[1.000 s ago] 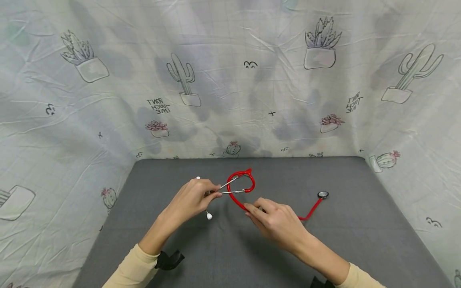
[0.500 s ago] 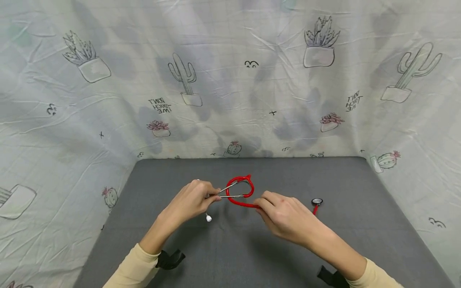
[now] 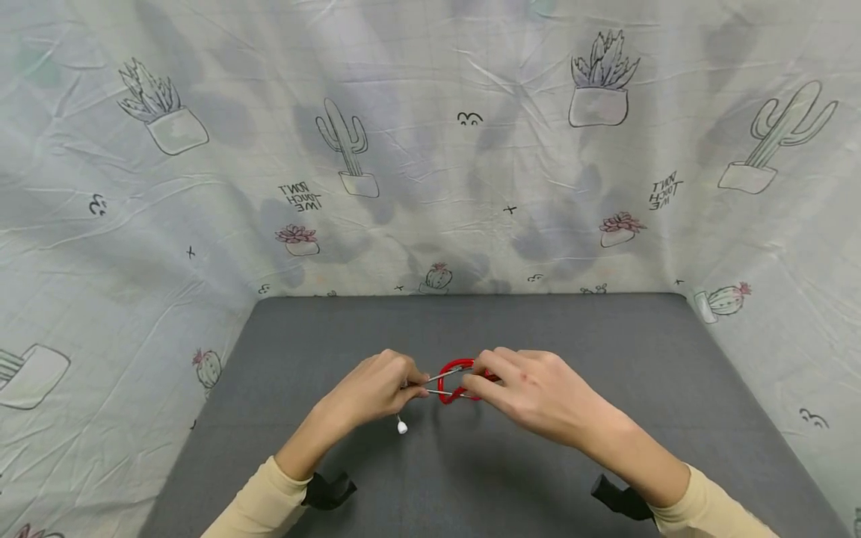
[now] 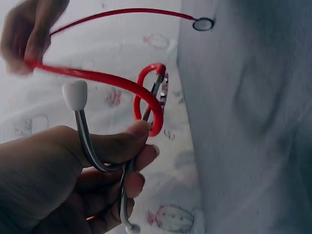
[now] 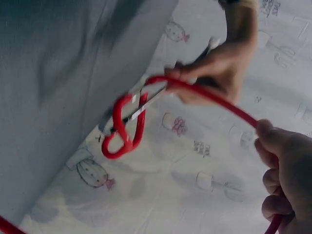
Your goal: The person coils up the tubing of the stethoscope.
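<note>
The stethoscope [image 3: 442, 382] is held up above the grey surface [image 3: 350, 321], between the two hands. The left hand [image 3: 380, 385] has thumb and fingers closed together on the metal ear tubes [image 4: 84, 136], with one white ear tip [image 3: 402, 427] hanging below it. The right hand [image 3: 538, 396] has its fingers curled round the red tubing [image 5: 214, 100], a length of which bends across the metal tubes and seems to circle them just beyond the left thumb. The chest piece [image 4: 203, 24] dangles at the free end; whether it touches anything is unclear. The step in hand looks like winding the tubing about the ear tubes. Going on with it would call for a steady left pinch while the right fingers guide the slack round without loosening the turn.
</note>
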Demonstrator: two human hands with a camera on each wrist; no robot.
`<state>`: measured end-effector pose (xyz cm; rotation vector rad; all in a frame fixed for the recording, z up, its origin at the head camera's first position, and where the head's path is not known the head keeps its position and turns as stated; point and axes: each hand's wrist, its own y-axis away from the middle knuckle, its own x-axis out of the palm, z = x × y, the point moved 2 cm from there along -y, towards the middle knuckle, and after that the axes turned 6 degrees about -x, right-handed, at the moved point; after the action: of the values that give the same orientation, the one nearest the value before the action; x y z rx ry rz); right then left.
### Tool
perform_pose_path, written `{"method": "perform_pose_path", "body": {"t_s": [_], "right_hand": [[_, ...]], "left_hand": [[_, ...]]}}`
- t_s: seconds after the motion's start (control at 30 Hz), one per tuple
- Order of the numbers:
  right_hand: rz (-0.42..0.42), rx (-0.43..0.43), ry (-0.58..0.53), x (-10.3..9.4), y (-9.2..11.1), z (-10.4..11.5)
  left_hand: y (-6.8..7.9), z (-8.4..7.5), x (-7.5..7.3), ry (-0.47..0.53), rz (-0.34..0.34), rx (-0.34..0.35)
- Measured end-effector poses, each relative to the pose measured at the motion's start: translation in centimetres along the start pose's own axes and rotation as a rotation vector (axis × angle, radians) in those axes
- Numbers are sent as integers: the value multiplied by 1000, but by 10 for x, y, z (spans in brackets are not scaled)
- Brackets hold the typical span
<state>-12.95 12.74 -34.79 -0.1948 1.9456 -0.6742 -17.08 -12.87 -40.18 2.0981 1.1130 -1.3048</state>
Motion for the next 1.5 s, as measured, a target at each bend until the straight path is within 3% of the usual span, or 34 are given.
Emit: {"method": "perform_pose_path", "body": {"t_s": [0.17, 0.37, 0.53, 0.7, 0.83, 1.03, 1.27, 1.5], "right_hand": [[-49, 64, -110, 4, -2, -23], [-125, 150, -341, 14, 3, -50], [-155, 239, -575, 27, 8, -61], [-173, 340, -805, 43, 14, -66], [-175, 409, -914, 60, 21, -64], [-159, 483, -986, 80, 27, -54], [-113, 636, -1071, 94, 32, -42], [-80, 720, -1044, 101, 32, -33]], "left_hand": [[4, -14, 5, 33, 48, 88], [11, -29, 2, 87, 47, 257], [16, -38, -5, 158, -28, 371], [18, -41, -12, 198, -146, 476], [18, -39, -16, 199, -214, 533], [17, -33, -23, 236, -266, 542], [15, -26, -30, 307, -330, 502], [12, -18, -33, 343, -398, 394]]}}
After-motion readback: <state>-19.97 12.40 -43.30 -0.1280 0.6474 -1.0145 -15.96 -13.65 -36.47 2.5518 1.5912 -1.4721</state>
